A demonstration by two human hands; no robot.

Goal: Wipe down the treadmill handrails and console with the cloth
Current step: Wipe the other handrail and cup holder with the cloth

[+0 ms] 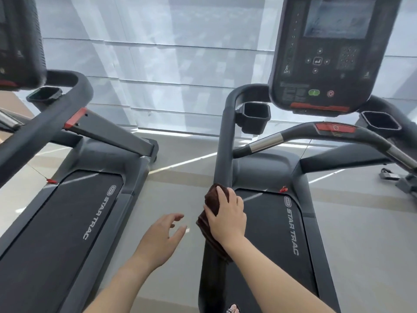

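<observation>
Pressing under the right hand (226, 216), cloth (213, 199) wraps the handrail (223, 154)

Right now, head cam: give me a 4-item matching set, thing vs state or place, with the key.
1. cloth
2. left hand
3. console
4. cup holder

A. empty, fingers spread, touching nothing
B. pressed on the handrail under the right hand
C. top right, screen dark
D. fixed to the handrail's upper end, nothing in it

Pairs: 1-B, 2-A, 3-C, 4-D
</observation>
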